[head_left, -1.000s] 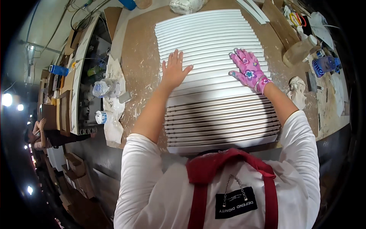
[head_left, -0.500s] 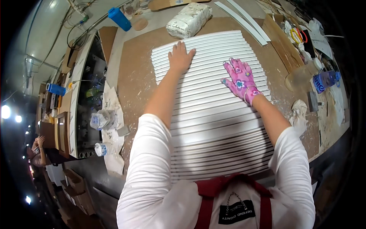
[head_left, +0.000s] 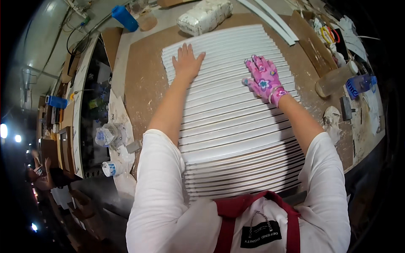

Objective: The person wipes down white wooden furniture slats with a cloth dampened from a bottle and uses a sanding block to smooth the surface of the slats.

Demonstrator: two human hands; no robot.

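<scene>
White slats (head_left: 230, 111) lie beneath hands (head_left: 187, 66), apparently touching.

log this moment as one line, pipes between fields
left hand: bare, spread on long narrow white slats | right hand: in pink flowered glove, spread on same slats | beneath: brown flat board | beyond: mottled white block

A hand could pass left of the long white ridged slats (head_left: 236, 103), along the flat brown board (head_left: 145, 63), until the small grey block (head_left: 133, 146) interrupts. Beyond the slats' far edge, a bulky white-wrapped block (head_left: 205, 17) obstructs. Rightward, a narrower board strip is bounded by an open brown box (head_left: 314, 44), a cloudy plastic bottle (head_left: 335, 80) and a crumpled off-white wad (head_left: 332, 120).
</scene>
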